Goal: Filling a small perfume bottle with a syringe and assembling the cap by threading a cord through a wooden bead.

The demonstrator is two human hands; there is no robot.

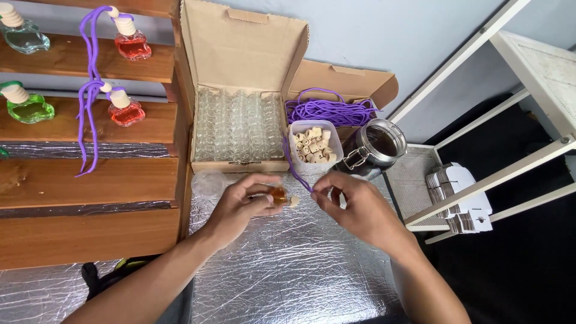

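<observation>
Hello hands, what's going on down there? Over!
Left hand grips small amber bottle. Right hand pinches purple cord at its wooden cap. Nothing blocking.

One head-worn camera looks steeply down and forward from above the person's forearms. The foil mat [288,264] fills the lower centre, close below the lens, with both hands at mid-frame. Farther off, the wall and open box [240,78] top the frame, wooden shelves [90,180] run along the left, and a white rack [510,120] crosses the right.
</observation>
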